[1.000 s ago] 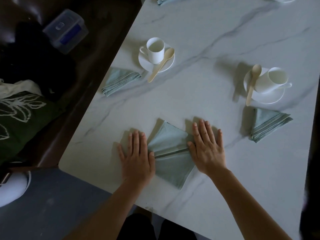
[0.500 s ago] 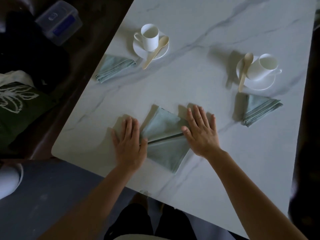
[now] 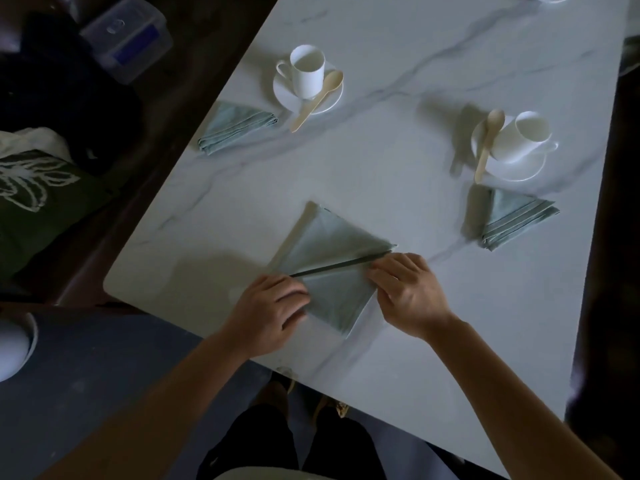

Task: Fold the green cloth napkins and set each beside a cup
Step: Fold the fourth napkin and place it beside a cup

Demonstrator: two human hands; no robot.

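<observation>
White marble veined with grey forms the surface (image 3: 381, 174), which fills most of the view and stretches away from the person. Off its left edge, lower down, lie a dark green cushion (image 3: 34, 199) printed with a pale flower and a clear plastic box (image 3: 128, 39) with a blue patch. Close to the near edge of the surface lies the middle napkin (image 3: 332, 237), pale green, flat, its two triangular halves meeting along a dark slanting crease. The left hand (image 3: 270, 306) sits at the crease's left end, its grip clamped on the cloth with curled fingers over the corner of the lower triangle. The right hand (image 3: 408, 292) sits at the right end, its grip likewise pinched on the cloth's edge. A left folded napkin (image 3: 235, 128) lies near the surface's left edge, just beside the left saucer (image 3: 287, 95); a right folded napkin (image 3: 516, 220) lies just in front of the right saucer (image 3: 519, 171). The left cup (image 3: 308, 72), white, stands on its saucer, handle to the left; the right cup (image 3: 519, 140) stands on its own, handle to the right. A left wooden spoon (image 3: 313, 103) leans across the left saucer's rim, bowl by the cup, and a right wooden spoon (image 3: 487, 148) rests likewise on the other
</observation>
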